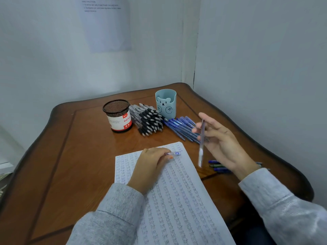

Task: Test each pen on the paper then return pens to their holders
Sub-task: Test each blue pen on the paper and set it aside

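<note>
Mesh cylindrical holder (pixel 116 110), slim translucent pen (pixel 201 142)

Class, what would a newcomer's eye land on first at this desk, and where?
The paper, front and centre, crammed with rows of handwritten "test". The left hand rests on it gripping a clear pen; the right hand holds a blurred pen up at right. Behind lie heaps of black-grip pens and blue pens.

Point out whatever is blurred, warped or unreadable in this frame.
Head view: the pen in the right hand is smeared by motion, while the left hand and paper are fairly sharp. Head view again: the wide lens bows the table edges, and the wall sheet print is too soft to read.
</note>
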